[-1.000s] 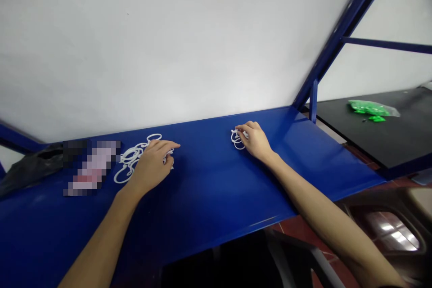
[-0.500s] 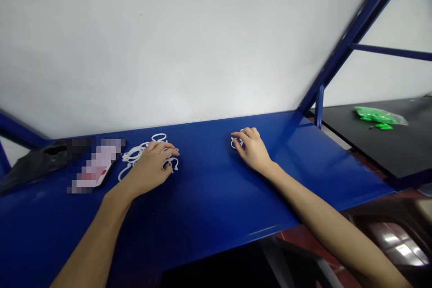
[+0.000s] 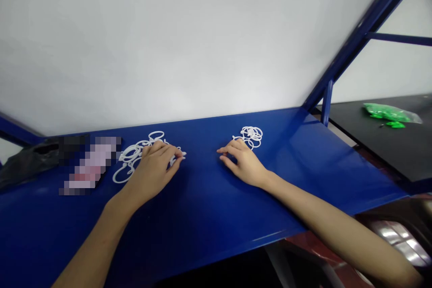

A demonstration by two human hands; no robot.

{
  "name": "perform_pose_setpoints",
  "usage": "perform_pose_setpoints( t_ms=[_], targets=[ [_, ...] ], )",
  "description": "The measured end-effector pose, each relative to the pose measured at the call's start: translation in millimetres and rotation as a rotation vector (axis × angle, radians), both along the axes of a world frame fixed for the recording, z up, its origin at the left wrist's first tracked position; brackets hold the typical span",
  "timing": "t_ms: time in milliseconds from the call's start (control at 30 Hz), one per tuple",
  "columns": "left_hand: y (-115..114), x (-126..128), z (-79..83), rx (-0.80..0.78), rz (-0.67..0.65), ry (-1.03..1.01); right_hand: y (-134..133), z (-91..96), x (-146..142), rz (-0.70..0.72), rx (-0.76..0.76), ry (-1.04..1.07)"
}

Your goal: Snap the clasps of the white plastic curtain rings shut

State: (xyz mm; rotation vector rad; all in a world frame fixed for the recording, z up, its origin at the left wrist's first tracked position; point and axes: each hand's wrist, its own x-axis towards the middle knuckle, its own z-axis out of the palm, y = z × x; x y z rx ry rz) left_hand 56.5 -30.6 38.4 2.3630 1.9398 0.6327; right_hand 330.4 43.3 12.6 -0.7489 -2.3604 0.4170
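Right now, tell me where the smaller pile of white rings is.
In the head view, the smaller pile of white rings lies right of centre on the blue table, just beyond the right hand.

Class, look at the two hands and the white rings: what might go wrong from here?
1. Rings overlap in the larger pile, so pulling one could drag others along.
2. The left hand hides part of that pile, so it may be hard to see which ring it meets.
3. The right hand is close in front of the smaller pile, so a careless sweep might scatter it across the blue table.
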Motion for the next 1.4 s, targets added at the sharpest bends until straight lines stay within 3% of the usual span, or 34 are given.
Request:
perform_pose_setpoints(
  t_ms=[67,167,300,400,500,633,767,900,1067,1233,1400],
  targets=[
    [-3,8,3.8,0.008,0.052,-0.132,-4,1.1,-1,0.025,-0.025,-0.003],
    [-9,21,7.8,-0.154,0.058,-0.444,-8,2.3,-2,0.062,-0.076,0.011],
    [-12,41,4.3,-0.355,-0.093,-0.831,-15,5.4,-3,0.129,-0.203,0.07],
    [-11,52,-3.1,-0.415,-0.183,-0.907,-21,8.4,-4,0.17,-0.288,0.112],
    [-9,55,-10.7,-0.424,-0.215,-0.909,-26,9.5,-7,0.178,-0.348,0.156],
    [-8,57,-17.9,-0.321,-0.131,-0.916,-27,7.4,-9,0.142,-0.399,0.218],
    [-10,59,-25.4,-0.189,-0.086,-0.642,-24,5.3,-9,0.091,-0.472,0.267],
    [-10,59,-31.9,-0.201,-0.126,-0.441,-18,4.1,-9,0.054,-0.459,0.279],
    [-7,56,-29.8,-0.163,-0.163,-0.354,-10,3.0,-6,-0.031,-0.4,0.28],
    [-5,49,-30.8,-0.141,-0.076,-0.254,-2,0.5,-2,-0.125,-0.373,0.306],
    [-8,52,-26.1,0.021,-0.049,-0.159,-3,-1.1,-3,-0.067,-0.405,0.314]
  ],
)
